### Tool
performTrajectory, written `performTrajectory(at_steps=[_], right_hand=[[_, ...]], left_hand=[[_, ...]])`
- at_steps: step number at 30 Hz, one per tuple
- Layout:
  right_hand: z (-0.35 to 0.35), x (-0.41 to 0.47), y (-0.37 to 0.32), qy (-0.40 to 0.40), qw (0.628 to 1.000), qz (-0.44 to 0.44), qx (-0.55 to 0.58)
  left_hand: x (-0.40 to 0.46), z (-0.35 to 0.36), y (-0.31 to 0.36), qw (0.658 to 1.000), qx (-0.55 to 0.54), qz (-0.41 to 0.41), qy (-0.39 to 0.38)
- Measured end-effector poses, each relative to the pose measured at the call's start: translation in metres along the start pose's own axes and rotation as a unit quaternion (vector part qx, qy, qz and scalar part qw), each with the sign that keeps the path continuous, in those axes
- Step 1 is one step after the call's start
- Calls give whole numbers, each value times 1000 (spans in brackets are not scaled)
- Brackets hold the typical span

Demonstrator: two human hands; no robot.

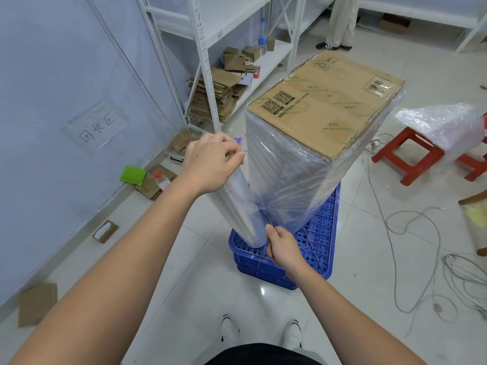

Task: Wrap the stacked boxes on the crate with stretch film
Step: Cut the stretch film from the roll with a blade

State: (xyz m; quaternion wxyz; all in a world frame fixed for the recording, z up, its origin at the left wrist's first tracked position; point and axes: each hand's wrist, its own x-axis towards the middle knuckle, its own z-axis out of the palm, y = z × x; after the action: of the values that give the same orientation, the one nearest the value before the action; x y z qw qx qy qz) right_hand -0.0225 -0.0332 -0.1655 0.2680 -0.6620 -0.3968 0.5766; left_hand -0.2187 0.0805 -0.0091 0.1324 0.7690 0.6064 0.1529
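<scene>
While the right hand [283, 247] pinches a thin tool at the film's gathered lower edge, the left hand [210, 160] grips the stretch film roll [237, 204] top; beyond, the film-wrapped stacked boxes [316, 143] stand on the blue crate [320, 239].

Bright, even overhead light, glare spot on the glossy floor [262, 291], soft shadows, wide-angle bending at the edges.
</scene>
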Motion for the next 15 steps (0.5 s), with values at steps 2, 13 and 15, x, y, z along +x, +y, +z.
performTrajectory(at_steps=[2,13,15], right_hand=[[2,13,-8,4,1000,1,-4],[2,-10,20,3,1000,4,-24],[4,0,14,12,1000,5,-22]], left_hand=[[-1,1,1,1000,-2,0,1],[-5,-1,-5,1000,-4,-14,6],[-6,0,-5,1000,-4,-13,6]])
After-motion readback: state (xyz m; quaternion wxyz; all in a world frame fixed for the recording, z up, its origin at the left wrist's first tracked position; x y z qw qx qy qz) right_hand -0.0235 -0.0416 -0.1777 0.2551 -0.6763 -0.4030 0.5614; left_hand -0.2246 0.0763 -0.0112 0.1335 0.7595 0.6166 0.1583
